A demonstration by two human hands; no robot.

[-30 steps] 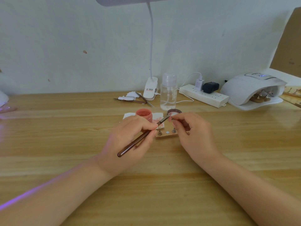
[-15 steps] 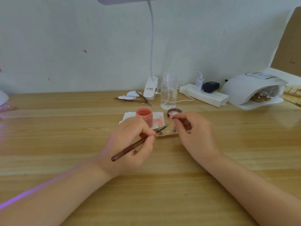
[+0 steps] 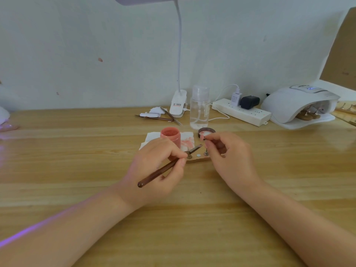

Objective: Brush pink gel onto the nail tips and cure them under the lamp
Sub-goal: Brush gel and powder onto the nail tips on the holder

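Left hand (image 3: 158, 166) holds brush (image 3: 165, 168); right hand (image 3: 229, 157) pinches pink nail tip (image 3: 201, 137).

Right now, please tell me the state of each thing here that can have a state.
left hand: grips the brush
right hand: pinches a pink nail tip
pink gel jar: open
jar lid: off, on the table
curing lamp: display lit, holders inside
pump bottle: capped
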